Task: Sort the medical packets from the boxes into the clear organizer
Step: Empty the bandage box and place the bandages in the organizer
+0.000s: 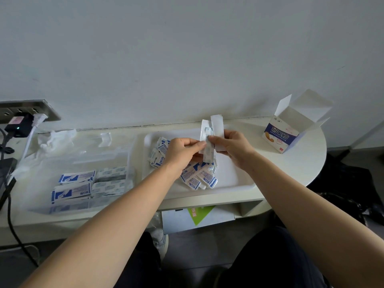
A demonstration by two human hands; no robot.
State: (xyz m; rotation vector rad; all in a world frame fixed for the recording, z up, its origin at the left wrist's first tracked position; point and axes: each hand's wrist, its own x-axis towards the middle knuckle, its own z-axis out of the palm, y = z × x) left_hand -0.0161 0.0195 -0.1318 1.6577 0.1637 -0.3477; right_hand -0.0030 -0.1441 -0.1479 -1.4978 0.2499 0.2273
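Both my hands are raised over the white tray [232,177]. My left hand [182,150] and my right hand [232,146] pinch a small bunch of white and blue plaster packets [209,140], held upright between them. More loose packets [199,177] lie in a heap on the tray under my hands. The clear organizer [83,159] stands to the left, with stacked packets [91,183] in its near compartments. An opened white and blue plaster box [291,132] stands at the back right of the table.
A power strip with plugs and cables [22,119] sits against the wall at far left. Crumpled clear plastic [56,138] lies behind the organizer. The table's rounded end [311,163] is at the right. A box with a green label [199,217] sits on the shelf below.
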